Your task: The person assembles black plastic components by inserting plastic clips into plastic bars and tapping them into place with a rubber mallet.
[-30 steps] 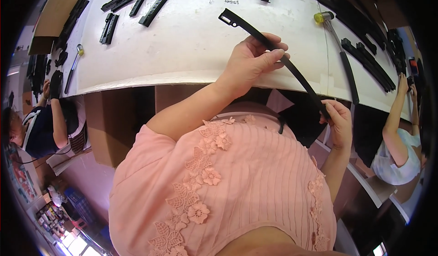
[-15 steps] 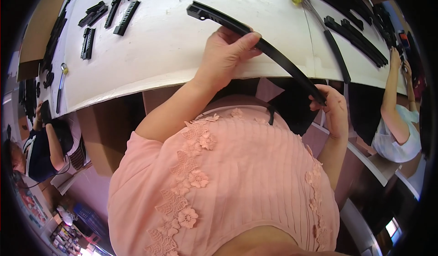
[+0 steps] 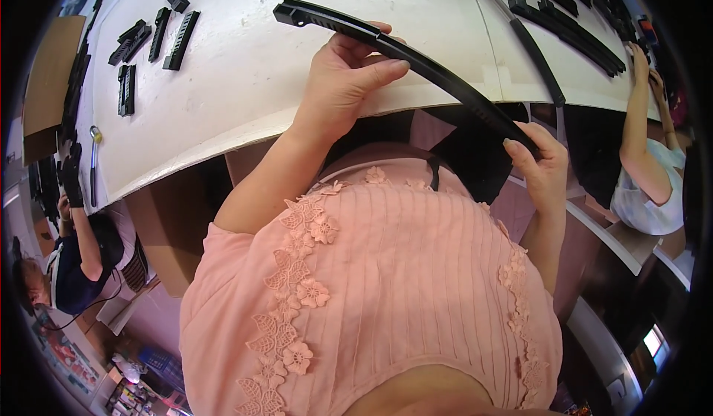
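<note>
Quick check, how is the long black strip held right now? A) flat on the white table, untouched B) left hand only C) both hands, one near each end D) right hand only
C: the left hand grips the long black strip near its far end over the white table, and the right hand pinches its near end.

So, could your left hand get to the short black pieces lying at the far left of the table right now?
Probably not at once: the left hand is gripping the long black strip, which the right hand also holds. The short black pieces lie apart, across bare white table.
</note>
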Demonstrator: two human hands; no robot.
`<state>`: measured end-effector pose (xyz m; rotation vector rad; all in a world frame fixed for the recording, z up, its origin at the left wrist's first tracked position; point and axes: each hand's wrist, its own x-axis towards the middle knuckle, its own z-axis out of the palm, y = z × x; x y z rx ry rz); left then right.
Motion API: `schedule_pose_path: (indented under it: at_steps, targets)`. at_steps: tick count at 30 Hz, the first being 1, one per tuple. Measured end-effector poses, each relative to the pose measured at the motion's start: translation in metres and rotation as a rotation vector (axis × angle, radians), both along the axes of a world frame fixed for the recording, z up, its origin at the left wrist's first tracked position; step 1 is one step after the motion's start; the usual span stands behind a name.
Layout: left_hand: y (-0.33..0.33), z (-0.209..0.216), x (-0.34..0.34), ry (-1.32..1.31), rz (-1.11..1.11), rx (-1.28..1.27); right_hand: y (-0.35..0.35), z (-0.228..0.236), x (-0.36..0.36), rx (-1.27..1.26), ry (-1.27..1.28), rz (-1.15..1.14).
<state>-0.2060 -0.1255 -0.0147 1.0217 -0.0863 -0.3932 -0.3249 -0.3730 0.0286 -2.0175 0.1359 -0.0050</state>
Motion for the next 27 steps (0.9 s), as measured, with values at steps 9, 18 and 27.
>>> schedule_pose_path:
  at_steps: [9,18,27]
  targets:
    - [-0.003,0.009,-0.002,0.019,-0.025,0.040,0.007,-0.007,0.002,0.017,0.018,0.014]
    - [-0.001,0.008,0.002,0.037,-0.076,-0.016,0.010,-0.033,0.000,0.770,0.383,0.024]
    - [-0.003,0.012,0.002,0.034,-0.073,0.054,0.015,-0.024,-0.003,0.893,0.411,0.141]
